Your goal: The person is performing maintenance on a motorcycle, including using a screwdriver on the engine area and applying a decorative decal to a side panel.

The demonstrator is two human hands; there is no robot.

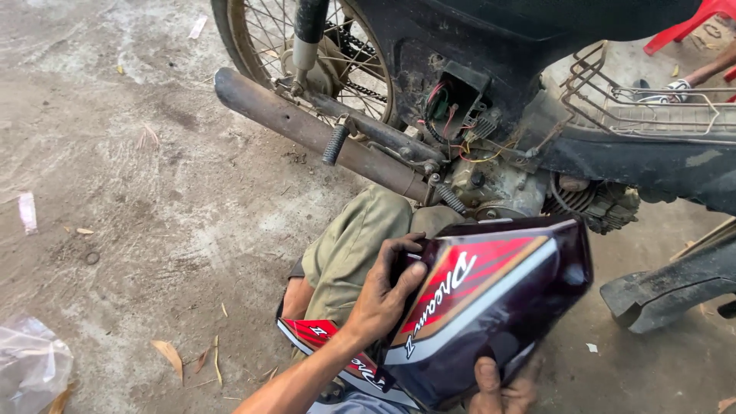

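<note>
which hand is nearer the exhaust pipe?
Left. The left hand grips the upper left edge of the dark red side panel, just below the exhaust pipe. The right hand holds the panel's bottom edge, farther down.

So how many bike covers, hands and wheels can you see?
Bike covers: 2, the dark purple cover and a red cover under it
Hands: 2, left hand, right hand
Wheels: 1, the spoked wheel
Total: 5
</note>
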